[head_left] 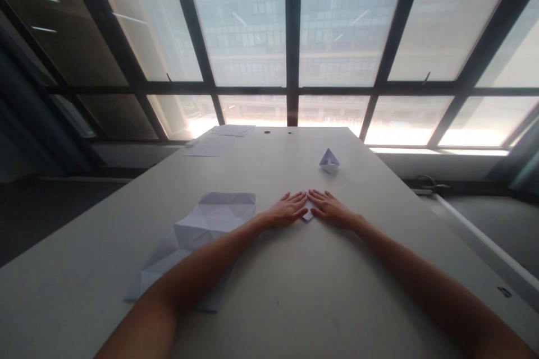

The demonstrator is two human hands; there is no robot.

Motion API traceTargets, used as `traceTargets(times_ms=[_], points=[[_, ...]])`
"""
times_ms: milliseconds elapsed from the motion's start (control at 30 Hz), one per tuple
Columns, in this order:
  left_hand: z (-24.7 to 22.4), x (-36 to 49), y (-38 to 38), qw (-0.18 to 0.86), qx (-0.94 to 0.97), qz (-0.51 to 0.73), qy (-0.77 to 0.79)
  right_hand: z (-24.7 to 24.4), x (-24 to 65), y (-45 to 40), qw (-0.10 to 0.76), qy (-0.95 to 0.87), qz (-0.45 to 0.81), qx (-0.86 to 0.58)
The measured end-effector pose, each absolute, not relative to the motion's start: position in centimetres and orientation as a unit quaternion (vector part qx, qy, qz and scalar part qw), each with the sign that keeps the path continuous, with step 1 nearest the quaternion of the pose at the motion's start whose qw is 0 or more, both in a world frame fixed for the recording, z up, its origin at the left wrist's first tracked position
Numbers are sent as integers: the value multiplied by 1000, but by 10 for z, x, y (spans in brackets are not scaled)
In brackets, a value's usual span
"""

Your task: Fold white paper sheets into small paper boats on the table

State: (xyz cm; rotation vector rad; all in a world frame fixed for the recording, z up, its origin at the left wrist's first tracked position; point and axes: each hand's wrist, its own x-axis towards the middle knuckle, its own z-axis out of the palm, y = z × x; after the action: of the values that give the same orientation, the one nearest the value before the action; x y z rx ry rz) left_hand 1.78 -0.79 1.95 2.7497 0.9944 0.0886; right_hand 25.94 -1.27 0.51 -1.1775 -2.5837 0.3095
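A small folded piece of white paper (309, 214) lies on the table, mostly covered by my two hands. My left hand (288, 209) rests flat on its left side, fingers stretched out. From the right, my right hand (330, 209) lies flat on it too, its fingertips close to those of the left. Just beyond my right hand stands a folded paper boat (329, 161). Beneath and beside my left forearm is a creased, unfolded sheet of paper (210, 219), partly hidden by the arm.
The long white table (295, 291) stretches toward a wall of framed windows (252, 22). Several flat paper sheets (206, 147) lie at its far left. A small dark object (504, 291) sits near the right edge. Dark curtains (37, 106) hang at the left.
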Motion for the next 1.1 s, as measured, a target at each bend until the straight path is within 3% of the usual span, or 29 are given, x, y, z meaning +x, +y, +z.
traceTargets(times_ms=[400, 800, 1100], points=[[8, 24, -7, 54, 904, 77, 418, 9, 258, -16, 137, -895, 105, -412], [26, 14, -12, 68, 957, 32, 282, -11, 250, -11, 139, -857, 64, -492], [22, 23, -6, 55, 940, 117, 315, -8, 254, -4, 176, -819, 75, -542]])
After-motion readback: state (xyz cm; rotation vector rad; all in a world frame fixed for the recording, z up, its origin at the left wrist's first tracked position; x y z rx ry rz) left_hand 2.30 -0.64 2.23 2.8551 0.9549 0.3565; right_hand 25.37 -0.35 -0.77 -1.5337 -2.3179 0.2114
